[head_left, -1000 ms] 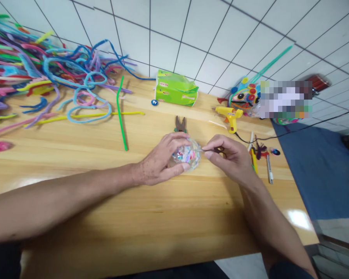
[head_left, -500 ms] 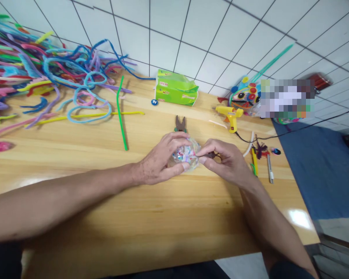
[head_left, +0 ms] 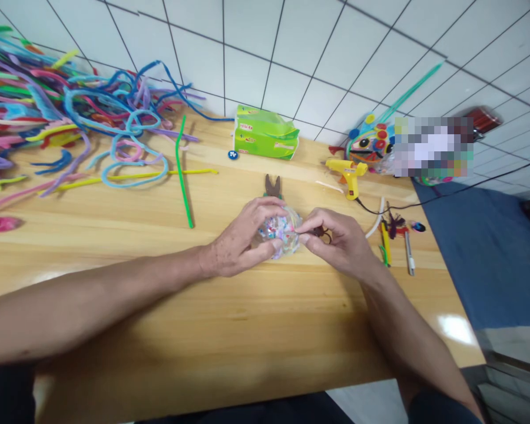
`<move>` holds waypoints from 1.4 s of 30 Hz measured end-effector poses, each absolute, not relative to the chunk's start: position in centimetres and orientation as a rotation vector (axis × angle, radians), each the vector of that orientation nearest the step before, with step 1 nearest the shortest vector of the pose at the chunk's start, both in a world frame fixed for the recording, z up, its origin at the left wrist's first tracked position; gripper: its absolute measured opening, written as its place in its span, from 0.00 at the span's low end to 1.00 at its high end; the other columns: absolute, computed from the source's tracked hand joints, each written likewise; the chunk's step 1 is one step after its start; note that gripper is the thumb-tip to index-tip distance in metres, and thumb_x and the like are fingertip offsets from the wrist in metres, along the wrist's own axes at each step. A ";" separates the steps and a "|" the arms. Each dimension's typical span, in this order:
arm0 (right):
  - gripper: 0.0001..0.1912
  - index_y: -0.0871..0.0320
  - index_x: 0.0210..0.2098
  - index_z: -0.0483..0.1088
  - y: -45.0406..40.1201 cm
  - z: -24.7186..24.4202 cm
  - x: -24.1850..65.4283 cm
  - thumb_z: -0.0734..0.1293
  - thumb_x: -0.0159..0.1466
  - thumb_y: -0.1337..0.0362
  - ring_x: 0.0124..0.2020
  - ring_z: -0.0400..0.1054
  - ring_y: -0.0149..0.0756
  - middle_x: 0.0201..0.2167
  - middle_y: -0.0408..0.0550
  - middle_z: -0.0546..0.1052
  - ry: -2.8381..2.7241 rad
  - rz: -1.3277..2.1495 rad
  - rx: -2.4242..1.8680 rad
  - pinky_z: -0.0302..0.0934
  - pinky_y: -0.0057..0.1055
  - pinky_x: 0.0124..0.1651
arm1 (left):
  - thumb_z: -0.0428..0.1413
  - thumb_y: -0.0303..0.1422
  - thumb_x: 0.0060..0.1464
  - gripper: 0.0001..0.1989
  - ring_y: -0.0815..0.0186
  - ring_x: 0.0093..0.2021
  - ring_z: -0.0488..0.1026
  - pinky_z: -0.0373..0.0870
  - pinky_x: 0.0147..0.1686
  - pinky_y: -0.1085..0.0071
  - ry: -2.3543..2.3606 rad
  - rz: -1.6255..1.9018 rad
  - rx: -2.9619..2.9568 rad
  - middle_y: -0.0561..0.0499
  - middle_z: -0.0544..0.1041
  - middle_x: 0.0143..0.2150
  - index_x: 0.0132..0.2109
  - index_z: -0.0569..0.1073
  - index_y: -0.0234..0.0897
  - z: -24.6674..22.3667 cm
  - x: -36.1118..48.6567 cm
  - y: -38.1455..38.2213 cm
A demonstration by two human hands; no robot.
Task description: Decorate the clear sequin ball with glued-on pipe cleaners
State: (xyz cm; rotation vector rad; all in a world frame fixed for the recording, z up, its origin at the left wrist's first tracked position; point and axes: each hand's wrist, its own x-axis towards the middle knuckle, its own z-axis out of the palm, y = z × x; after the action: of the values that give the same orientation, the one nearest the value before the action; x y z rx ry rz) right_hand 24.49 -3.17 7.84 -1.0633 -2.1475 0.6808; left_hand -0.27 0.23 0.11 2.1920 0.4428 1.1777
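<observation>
A clear, rounded object (head_left: 282, 232) with small colourful bits, perhaps a plastic bag or container, is between my hands above the table. My left hand (head_left: 251, 238) holds it from the left, fingers over its top and thumb on the near side. At its right side the thumb and forefinger of my right hand (head_left: 333, 238) are pinched together; what is between the fingertips is too small to make out. A pair of pliers (head_left: 272, 187) lies just behind, jaws pointing away and handles partly hidden. Something dark brown with a loop (head_left: 321, 233) shows behind my right fingers.
A heap of pipe cleaners (head_left: 70, 112) covers the left back. A green tissue pack (head_left: 265, 134), a blue button (head_left: 233, 155) and a yellow glue gun (head_left: 348, 175) with a black cord stand along the back. A cutter knife (head_left: 409, 253) lies right, near the table edge.
The whole view has shifted slightly. The clear object seems slightly turned in my left hand, and my right fingertips stay pinched at its right side.
</observation>
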 end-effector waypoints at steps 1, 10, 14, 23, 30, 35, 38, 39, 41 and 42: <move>0.05 0.54 0.40 0.79 -3.2 7.8 24.5 0.71 0.68 0.69 0.30 0.72 0.30 0.31 0.41 0.80 -2.138 0.696 -1.078 0.64 0.30 0.36 | 0.58 0.35 0.71 0.24 0.50 0.71 0.67 0.70 0.70 0.44 0.449 1.173 2.188 0.36 0.70 0.67 0.69 0.64 0.42 0.1 -0.3 0.2; 0.12 0.50 0.53 0.76 -4.1 6.8 24.0 0.71 0.70 0.62 0.31 0.65 0.31 0.30 0.37 0.69 -1.814 0.661 -1.178 0.62 0.30 0.36 | 0.58 0.37 0.72 0.22 0.51 0.70 0.68 0.70 0.70 0.45 0.507 1.148 2.133 0.38 0.69 0.68 0.68 0.65 0.45 0.1 -0.2 0.3; 0.24 0.50 0.55 0.71 -5.0 5.9 22.3 0.78 0.61 0.61 0.24 0.56 0.28 0.25 0.30 0.61 -1.847 0.557 -1.255 0.55 0.28 0.30 | 0.58 0.38 0.72 0.22 0.51 0.71 0.68 0.69 0.71 0.46 0.539 1.129 2.099 0.38 0.69 0.68 0.68 0.66 0.45 0.2 -0.3 0.3; 0.23 0.51 0.52 0.69 -5.9 5.5 20.9 0.75 0.59 0.61 0.24 0.61 0.29 0.26 0.32 0.68 -1.862 0.520 -1.448 0.59 0.28 0.31 | 0.57 0.37 0.72 0.22 0.52 0.71 0.67 0.68 0.72 0.46 0.536 1.125 2.060 0.39 0.69 0.68 0.68 0.65 0.44 0.4 -0.1 0.4; 0.20 0.52 0.50 0.69 -5.9 5.7 20.1 0.72 0.58 0.62 0.22 0.59 0.28 0.25 0.33 0.70 -1.851 0.472 -1.469 0.61 0.27 0.29 | 0.58 0.36 0.72 0.22 0.52 0.71 0.67 0.68 0.71 0.47 0.554 1.127 2.059 0.38 0.68 0.68 0.68 0.65 0.44 0.4 -0.1 0.2; 0.21 0.52 0.50 0.69 -6.0 5.6 20.0 0.71 0.58 0.63 0.22 0.60 0.28 0.26 0.35 0.71 -1.865 0.445 -1.463 0.61 0.27 0.28 | 0.58 0.38 0.72 0.21 0.53 0.70 0.68 0.69 0.70 0.48 0.580 1.122 2.047 0.39 0.69 0.67 0.67 0.66 0.44 0.6 0.0 0.1; 0.20 0.51 0.50 0.68 -6.0 5.7 20.0 0.71 0.58 0.64 0.21 0.58 0.28 0.25 0.34 0.71 -1.878 0.432 -1.437 0.59 0.27 0.26 | 0.58 0.40 0.72 0.21 0.52 0.69 0.69 0.69 0.70 0.48 0.587 1.142 2.043 0.39 0.70 0.66 0.67 0.66 0.44 0.6 0.1 0.0; 0.20 0.51 0.50 0.68 -6.0 5.6 20.0 0.71 0.58 0.64 0.21 0.58 0.28 0.25 0.34 0.70 -1.874 0.431 -1.432 0.59 0.27 0.26 | 0.58 0.40 0.72 0.21 0.52 0.69 0.69 0.69 0.70 0.48 0.587 1.152 2.039 0.39 0.70 0.66 0.66 0.67 0.43 0.6 0.2 0.0; 0.20 0.51 0.50 0.68 -5.9 5.6 19.9 0.71 0.57 0.64 0.21 0.59 0.28 0.25 0.34 0.70 -1.855 0.435 -1.432 0.59 0.27 0.26 | 0.58 0.40 0.72 0.21 0.52 0.69 0.69 0.69 0.70 0.47 0.588 1.165 2.034 0.39 0.71 0.66 0.66 0.67 0.43 0.6 0.2 0.0; 0.21 0.51 0.49 0.67 -5.9 5.6 19.9 0.71 0.57 0.64 0.21 0.59 0.28 0.25 0.34 0.70 -1.839 0.442 -1.439 0.59 0.27 0.26 | 0.58 0.40 0.72 0.20 0.52 0.69 0.69 0.69 0.69 0.47 0.588 1.166 2.034 0.39 0.71 0.66 0.66 0.67 0.43 0.6 0.3 0.0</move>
State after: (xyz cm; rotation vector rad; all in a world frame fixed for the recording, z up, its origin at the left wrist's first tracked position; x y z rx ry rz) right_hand 19.89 -5.92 5.55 -1.4387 -1.8391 0.4421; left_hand 0.26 0.02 0.58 2.0341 0.5884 1.1662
